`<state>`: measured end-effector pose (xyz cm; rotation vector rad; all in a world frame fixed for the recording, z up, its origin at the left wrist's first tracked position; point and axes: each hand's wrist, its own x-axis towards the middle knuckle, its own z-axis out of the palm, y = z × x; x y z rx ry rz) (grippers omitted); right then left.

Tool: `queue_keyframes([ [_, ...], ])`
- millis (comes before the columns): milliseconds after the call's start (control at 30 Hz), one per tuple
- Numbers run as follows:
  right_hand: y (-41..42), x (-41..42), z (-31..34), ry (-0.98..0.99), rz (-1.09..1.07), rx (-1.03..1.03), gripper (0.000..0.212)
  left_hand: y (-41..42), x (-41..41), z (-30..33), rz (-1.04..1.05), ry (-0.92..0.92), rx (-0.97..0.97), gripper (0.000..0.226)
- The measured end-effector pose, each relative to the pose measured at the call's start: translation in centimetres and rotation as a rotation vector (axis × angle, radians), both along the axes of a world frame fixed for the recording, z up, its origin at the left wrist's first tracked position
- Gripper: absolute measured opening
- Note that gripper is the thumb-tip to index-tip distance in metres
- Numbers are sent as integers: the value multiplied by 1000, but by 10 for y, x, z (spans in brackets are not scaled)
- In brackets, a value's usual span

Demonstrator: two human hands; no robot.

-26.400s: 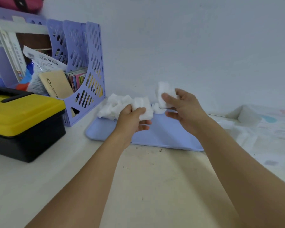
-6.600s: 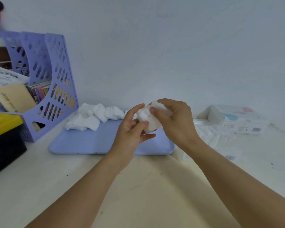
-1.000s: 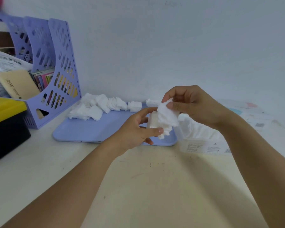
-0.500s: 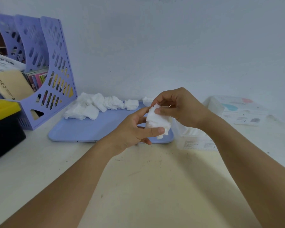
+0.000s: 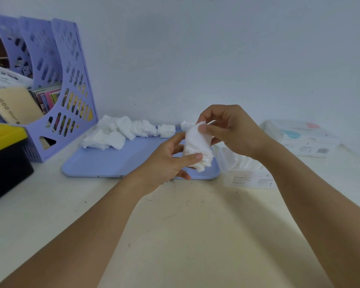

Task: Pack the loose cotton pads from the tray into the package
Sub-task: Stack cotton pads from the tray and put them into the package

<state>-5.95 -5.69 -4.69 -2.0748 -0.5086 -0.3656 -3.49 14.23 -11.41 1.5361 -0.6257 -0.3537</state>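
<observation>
Head view: both hands work a stack of cotton pads (image 5: 197, 148) above the tray (image 5: 116, 161).
Left hand (image 5: 166, 161): thumb and fingers pinch the stack's lower end.
Right hand (image 5: 227, 129): fingertips pinch its top.
Axis: stack roughly upright.
Package (image 5: 245, 169): just right, nearer the right hand.

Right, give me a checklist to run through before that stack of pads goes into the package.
1. Stack of cotton pads held by both hands: ok. The left hand grips it low, the right hand pinches its top.
2. Stack edges squared: not ok, the lower edges look ragged and fanned.
3. Package within reach: ok, it lies beside the tray, under the right wrist.
4. Package opening free and facing the hands: cannot tell, the right forearm hides part of it.
5. Room left inside the package: cannot tell.
6. Tray emptied: not ok, loose pads lie along its far edge.
</observation>
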Motion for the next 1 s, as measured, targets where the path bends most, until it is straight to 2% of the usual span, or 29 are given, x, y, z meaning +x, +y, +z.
queue_keyframes([
  [133, -5, 0, 1, 20, 16, -57, 6, 0, 0, 0, -7, 1, 13, 49],
  [267, -11, -1, 4, -40, 3, 10, 11, 1, 0, 0, -12, -11, 24, 48],
  [333, -14, -3, 7, 8, 45, 26, 15, 1, -1, 0, -19, -11, 24, 47],
  [467, -7, -2, 2, 85, 128, -110, 17, 0, -2, 0, -43, -25, 34, 46],
  [633, 0, 6, -9, -54, 10, -262, 11, -1, -2, -1, -31, -41, 27, 47],
  [767, 3, 8, -12, -76, -91, -242, 25, -3, -1, 0, 48, -74, -11, 53],
  [1000, 3, 6, -13, -30, -24, -217, 23, -2, 0, -1, 96, -131, 26, 55],
])
